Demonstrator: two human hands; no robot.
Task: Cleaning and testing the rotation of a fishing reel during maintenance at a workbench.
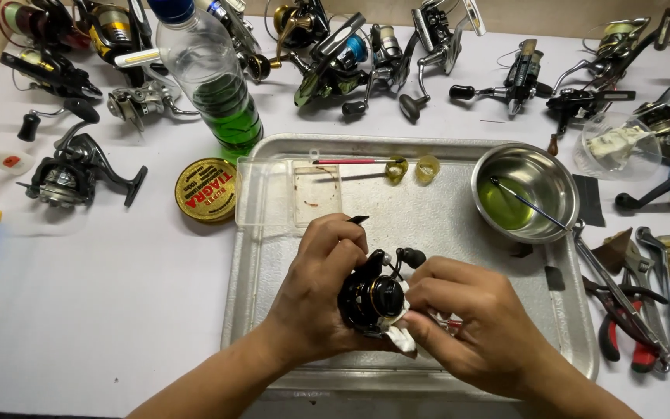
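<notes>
Over the metal tray (273,256), my left hand (316,295) grips a black fishing reel (371,299) with gold trim. My right hand (463,318) presses a white cloth (401,330) against the reel's right side, fingers closed on the cloth. The reel's dark handle knob (411,257) sticks up between the two hands. Part of the reel body is hidden by my fingers.
On the tray stand a steel bowl (540,174) of green liquid with a thin tool in it and a clear plastic box (273,190). A bottle (215,77) of green liquid and a round gold tin (205,190) sit left. Several reels line the back; pliers (626,326) and wrenches lie right.
</notes>
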